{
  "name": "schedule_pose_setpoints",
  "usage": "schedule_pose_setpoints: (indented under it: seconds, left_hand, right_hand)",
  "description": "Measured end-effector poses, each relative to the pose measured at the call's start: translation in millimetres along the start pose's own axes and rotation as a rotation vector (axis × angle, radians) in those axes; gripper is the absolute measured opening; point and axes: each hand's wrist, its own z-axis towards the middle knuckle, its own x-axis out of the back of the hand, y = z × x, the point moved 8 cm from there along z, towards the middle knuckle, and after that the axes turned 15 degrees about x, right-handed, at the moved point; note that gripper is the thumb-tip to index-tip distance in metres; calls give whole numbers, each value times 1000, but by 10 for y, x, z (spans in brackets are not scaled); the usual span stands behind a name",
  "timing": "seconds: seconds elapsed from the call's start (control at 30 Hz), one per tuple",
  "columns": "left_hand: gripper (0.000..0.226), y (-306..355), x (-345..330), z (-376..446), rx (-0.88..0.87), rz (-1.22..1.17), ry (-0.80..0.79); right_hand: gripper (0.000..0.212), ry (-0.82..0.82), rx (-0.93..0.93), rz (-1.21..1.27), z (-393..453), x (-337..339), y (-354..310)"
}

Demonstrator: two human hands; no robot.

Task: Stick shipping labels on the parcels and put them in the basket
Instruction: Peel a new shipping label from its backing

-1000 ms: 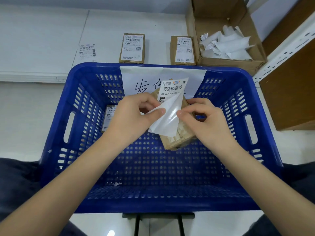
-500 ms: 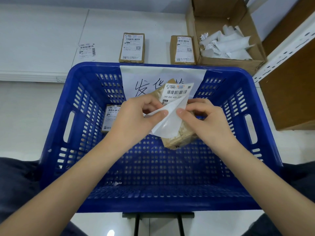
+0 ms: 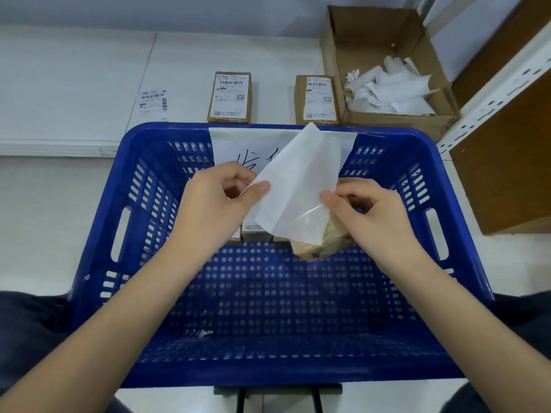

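Over the blue basket (image 3: pixel 167 129) both hands hold a white label sheet (image 3: pixel 298 186), blank side toward me and glossy at its lower end. My left hand (image 3: pixel 220 204) pinches the sheet's left edge between thumb and fingers. My right hand (image 3: pixel 369 216) grips a small brown parcel (image 3: pixel 325 245) that sits mostly hidden behind the sheet, and its thumb touches the sheet's right edge. Inside the basket, the bottom edges of labelled parcels (image 3: pixel 253 231) show below the sheet at the far wall. Two labelled parcels (image 3: pixel 229 96) (image 3: pixel 317 98) lie on the white table beyond.
A loose shipping label (image 3: pixel 153 102) lies on the table at the left. An open cardboard box (image 3: pixel 402 117) at the back right holds crumpled white backing papers. A handwritten paper sign (image 3: pixel 235 144) hangs on the basket's far wall. A wooden shelf unit (image 3: pixel 507 162) stands at the right.
The sheet has swung upward and opened out. Its printed barcode side no longer shows, and its top corner now reaches the basket's far rim. Both hands stayed nearly in place.
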Motion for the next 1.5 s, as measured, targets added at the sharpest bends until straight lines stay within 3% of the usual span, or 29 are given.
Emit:
schedule_pose_setpoints:
  seconds: [0.6,1.03,1.37,1.5]
  left_hand:
    - [7,-7,286,67,108,-218,74]
    - [10,-36,352,82,146,-320,65]
    - [11,-215,-9,31,328,-438,-92]
    - [14,-311,-166,-9,413,-452,-149]
  right_hand:
    - [5,120,-24,17,100,284,9]
    - [17,196,-61,95,112,428,54]
    - [7,-44,-44,139,58,45,-13]
    - [8,-67,-34,171,48,-35,-20]
